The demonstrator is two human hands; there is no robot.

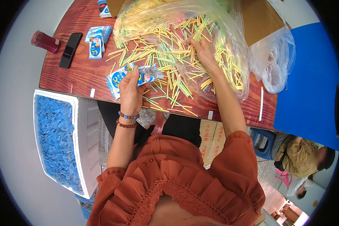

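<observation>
My left hand (129, 88) is closed, thumb on top, around a small blue-and-white packet (148, 74) whose shiny right end looks torn or unsealed. Another blue-and-white part (113, 83), perhaps a second packet, sticks out on the hand's other side. Across the table, my right hand (204, 52) reaches over a clear plastic bag (229, 34) full of thin yellow and green sticks (169, 56). Its fingers are bent together among the sticks and seem to pinch a few. Many loose sticks lie spread in front of the bag, down to the table's near edge.
Left on the red wood-grain table (75, 83) are a black phone (70, 50), a red lidded container (45, 42) and several packets (96, 43). A foam box (77, 143) of blue packets stands below. At right are a crumpled clear bag (273, 67), a blue surface (309, 83) and other people.
</observation>
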